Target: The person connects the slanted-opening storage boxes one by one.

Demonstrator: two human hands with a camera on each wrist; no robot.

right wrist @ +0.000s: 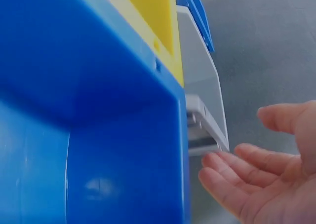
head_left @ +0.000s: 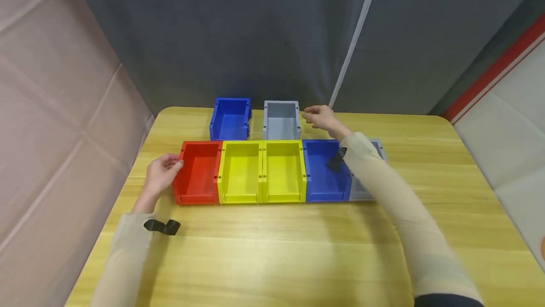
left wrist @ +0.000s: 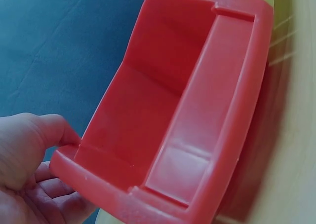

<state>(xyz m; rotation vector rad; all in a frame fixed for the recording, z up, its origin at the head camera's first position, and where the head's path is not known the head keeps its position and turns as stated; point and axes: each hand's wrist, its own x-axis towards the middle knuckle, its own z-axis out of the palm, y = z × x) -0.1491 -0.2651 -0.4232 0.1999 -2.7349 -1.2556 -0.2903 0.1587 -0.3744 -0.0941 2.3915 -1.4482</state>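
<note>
A red plastic storage bin (head_left: pixel 197 172) stands at the left end of the front row. My left hand (head_left: pixel 162 173) pinches its left wall near the back corner; in the left wrist view the thumb lies over the rim, with the other fingers (left wrist: pixel 52 187) outside the wall. Behind the front row is a grey bin (head_left: pixel 281 120). Just right of it is my right hand (head_left: pixel 321 118), holding nothing. The right wrist view shows this hand's fingers (right wrist: pixel 237 182) loosely extended, their tips close to the grey bin's side (right wrist: pixel 210 128), the thumb spread apart.
Two yellow bins (head_left: pixel 240 198) (head_left: pixel 284 198), a blue bin (head_left: pixel 325 179) and another grey bin (head_left: pixel 361 191) continue the front row, side by side. A second blue bin (head_left: pixel 231 122) stands behind, left of the rear grey one. A dark curtain (head_left: pixel 221 37) hangs behind the wooden table (head_left: pixel 264 259).
</note>
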